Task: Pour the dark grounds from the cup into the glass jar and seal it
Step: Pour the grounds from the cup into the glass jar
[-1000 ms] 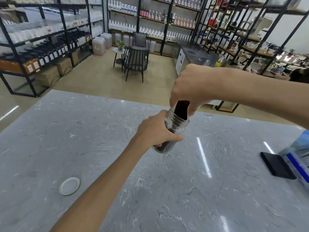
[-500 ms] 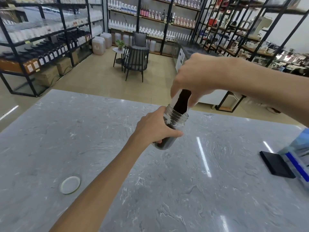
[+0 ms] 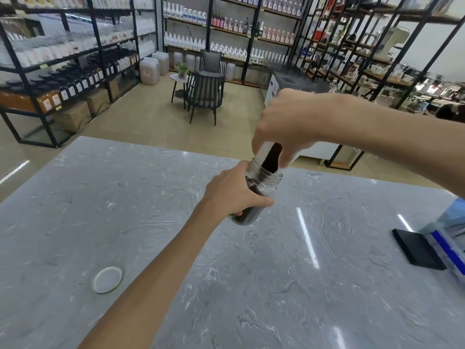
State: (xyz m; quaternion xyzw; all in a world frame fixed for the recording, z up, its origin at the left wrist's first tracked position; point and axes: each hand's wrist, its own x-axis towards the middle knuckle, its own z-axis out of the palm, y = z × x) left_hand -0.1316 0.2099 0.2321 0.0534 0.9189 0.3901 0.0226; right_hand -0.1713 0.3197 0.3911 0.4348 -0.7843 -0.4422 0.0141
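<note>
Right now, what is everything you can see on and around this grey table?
Clear glass jar: one, part-filled with dark grounds, tilted, held above the table.
Shiny metal cup: one, tipped over the jar mouth, dark grounds inside.
Round white lid: one, flat on the table, near left.
Flat black slab: one, on the table, right edge.
Clear packet with blue stripe: one, beside the slab, partly cut off.
Grey marble table: one, fills the foreground.
Dark chairs: two, on the floor beyond.
Black shelving with bottles: several racks, along the walls.
Left hand: grips the jar.
Right hand: holds the cup.
</note>
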